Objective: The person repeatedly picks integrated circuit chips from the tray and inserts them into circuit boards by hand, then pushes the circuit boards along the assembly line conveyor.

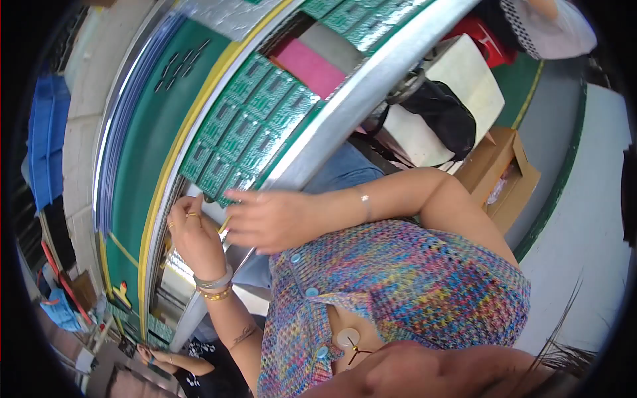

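My left hand [194, 233], with rings and bangles, is at the near-left corner of a panel of green circuit boards [249, 126]. Its fingers are curled in; what they pinch, if anything, is too small to make out. Beside it, my right hand [260, 220] has its fingers stretched apart, the index fingertip by the same corner of the panel. A short yellow strip [224, 225] shows at the right fingertips; whether they touch it I cannot tell. The panel lies along a metal-edged line.
Beyond the boards runs a yellow-edged green belt [149, 139] carrying small dark strips [182, 65]. Farther along are a pink block [308, 66] and more boards [361, 20]. At right stand a black bag [441, 116] and cardboard box [494, 166]. A co-worker's hands [156, 358] show lower left.
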`<state>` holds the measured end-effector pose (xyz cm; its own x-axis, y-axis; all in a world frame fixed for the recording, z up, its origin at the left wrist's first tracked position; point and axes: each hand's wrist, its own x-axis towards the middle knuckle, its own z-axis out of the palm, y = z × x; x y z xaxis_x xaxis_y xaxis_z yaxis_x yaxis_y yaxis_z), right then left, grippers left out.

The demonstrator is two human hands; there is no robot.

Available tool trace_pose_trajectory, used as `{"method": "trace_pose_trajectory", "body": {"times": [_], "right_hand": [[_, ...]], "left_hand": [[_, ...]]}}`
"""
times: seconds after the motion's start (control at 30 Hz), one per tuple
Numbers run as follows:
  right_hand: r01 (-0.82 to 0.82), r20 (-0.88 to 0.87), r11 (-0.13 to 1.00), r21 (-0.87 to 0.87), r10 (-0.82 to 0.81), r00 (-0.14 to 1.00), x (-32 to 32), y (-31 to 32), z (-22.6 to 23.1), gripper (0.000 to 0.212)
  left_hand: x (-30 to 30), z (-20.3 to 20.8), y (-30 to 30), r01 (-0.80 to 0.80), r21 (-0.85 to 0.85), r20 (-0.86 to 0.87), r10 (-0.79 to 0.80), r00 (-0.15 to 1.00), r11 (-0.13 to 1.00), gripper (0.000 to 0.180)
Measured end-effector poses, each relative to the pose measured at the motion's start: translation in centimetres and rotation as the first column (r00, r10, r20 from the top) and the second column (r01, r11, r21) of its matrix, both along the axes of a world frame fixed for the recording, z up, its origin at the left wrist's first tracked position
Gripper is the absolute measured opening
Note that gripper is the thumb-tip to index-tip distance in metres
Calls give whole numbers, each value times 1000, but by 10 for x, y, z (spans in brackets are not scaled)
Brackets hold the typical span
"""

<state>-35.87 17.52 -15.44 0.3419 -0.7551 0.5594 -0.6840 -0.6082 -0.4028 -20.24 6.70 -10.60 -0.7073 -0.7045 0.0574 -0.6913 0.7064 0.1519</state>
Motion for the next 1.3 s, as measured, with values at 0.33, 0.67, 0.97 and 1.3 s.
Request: {"method": "trace_pose_trajectory", "body": {"times": [0.33, 0.67, 0.97, 1.3], "right_hand": [[269, -190, 952, 147, -240, 952, -24, 1, -5, 54], [455, -402, 879, 140, -369, 838, -141, 21, 9, 32], [732, -43, 623, -275, -769, 638, -256, 73, 19, 14], [471, -291, 209, 857, -558, 777, -126, 79, -254, 34]], "left_hand": [[-24, -10, 7, 165, 145, -222, -131, 966, 976, 28], [-5, 6, 47, 141, 128, -369, -85, 925, 982, 21], [47, -7, 76, -24, 219, -514, 136, 847, 975, 19], [74, -15, 131, 143, 529, -506, 176, 844, 836, 15]]}}
